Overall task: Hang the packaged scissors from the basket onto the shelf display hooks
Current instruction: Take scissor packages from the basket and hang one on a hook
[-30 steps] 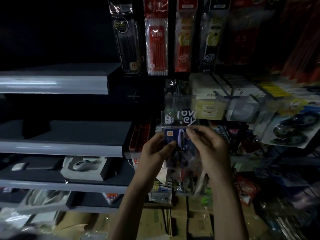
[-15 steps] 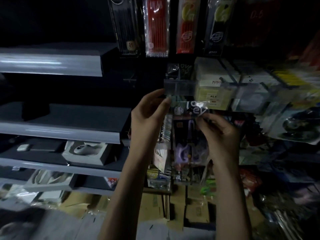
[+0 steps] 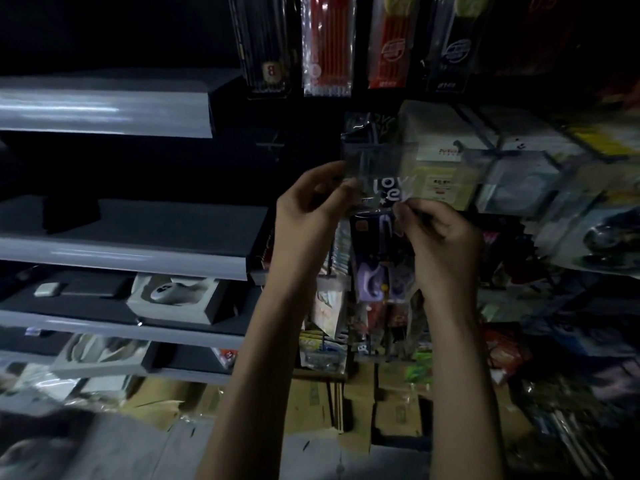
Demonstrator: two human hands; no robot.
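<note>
Left grip (image 3: 311, 213) and right grip (image 3: 441, 244) are pinching the glossy, crinkly clear pack (image 3: 388, 187) between them; rounded purple handles (image 3: 372, 282), seemingly plastic, are hanging just below.

Dim shop — grey shelves (image 3: 104, 109) left, cardboard boxes (image 3: 398, 410) below.

1. Premises: retail shop, stationery type.
2. Packaged pens (image 3: 327, 46) hang in rows, top centre of frame.
3. Grey display shelves (image 3: 104, 109) at left carry boxed goods (image 3: 173, 296).
4. Cardboard cartons (image 3: 311, 403) stacked at bottom centre.
</note>
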